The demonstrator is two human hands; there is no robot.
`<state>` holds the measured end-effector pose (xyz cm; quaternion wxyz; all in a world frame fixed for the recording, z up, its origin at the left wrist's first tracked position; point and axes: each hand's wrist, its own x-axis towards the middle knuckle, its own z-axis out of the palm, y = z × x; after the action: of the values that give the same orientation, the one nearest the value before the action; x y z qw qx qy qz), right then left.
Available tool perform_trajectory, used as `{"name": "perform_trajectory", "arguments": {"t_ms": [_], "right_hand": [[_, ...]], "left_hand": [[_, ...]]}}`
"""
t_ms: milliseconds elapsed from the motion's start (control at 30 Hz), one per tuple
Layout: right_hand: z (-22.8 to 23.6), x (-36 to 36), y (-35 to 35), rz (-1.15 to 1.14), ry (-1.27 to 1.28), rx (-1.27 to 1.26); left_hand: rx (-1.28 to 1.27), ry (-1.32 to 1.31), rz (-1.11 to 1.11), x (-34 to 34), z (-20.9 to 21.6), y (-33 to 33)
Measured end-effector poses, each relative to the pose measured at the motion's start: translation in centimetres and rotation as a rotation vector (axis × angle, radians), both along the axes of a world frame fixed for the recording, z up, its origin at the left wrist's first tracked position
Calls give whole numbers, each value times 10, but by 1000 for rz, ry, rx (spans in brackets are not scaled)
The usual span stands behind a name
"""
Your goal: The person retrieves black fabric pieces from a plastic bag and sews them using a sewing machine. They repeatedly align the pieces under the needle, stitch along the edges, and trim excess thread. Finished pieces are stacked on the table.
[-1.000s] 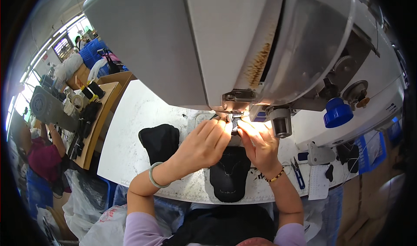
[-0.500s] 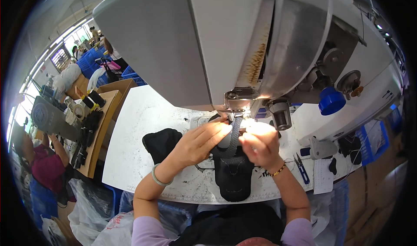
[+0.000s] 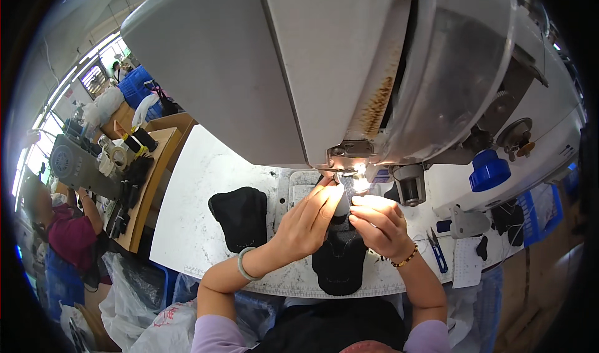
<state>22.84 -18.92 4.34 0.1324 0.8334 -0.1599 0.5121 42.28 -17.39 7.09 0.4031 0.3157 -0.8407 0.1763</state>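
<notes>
A black fabric piece (image 3: 339, 267) with stitched lines lies under the sewing machine's needle area (image 3: 350, 159), a grey textured strip (image 3: 348, 188) on its upper part. My left hand (image 3: 310, 219), with a pale bangle, holds the piece from the left, fingers close together and tips beside the strip. On the other side, my right hand (image 3: 382, 224), with a beaded bracelet, has its thumb and forefinger pinched at the right edge of the work. Lamp glare and my fingers hide exactly what it grips. Another black fabric piece (image 3: 239, 219) lies left of my left hand.
The big white machine head (image 3: 237, 72) overhangs the white table (image 3: 193, 228). Blue-handled snips (image 3: 438, 253) and a paper sheet (image 3: 467, 262) lie at the right. A person in a maroon top (image 3: 68, 241) sits at another machine (image 3: 78, 166) on the left.
My left fingers have moved up beside the strip, and my right hand sits slightly lower, its fingers more clearly visible. Less of the grey strip shows. The whole view has shifted a little.
</notes>
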Motion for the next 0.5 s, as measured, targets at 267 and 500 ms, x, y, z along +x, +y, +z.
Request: {"name": "perform_trajectory", "arguments": {"t_ms": [267,500], "right_hand": [[2,-2,-1,-45,33,59],[4,2,-6,-80,30,130]], "left_hand": [[13,37,-49,4,-9,-10],[111,193,-113,5,-13,-28]]}}
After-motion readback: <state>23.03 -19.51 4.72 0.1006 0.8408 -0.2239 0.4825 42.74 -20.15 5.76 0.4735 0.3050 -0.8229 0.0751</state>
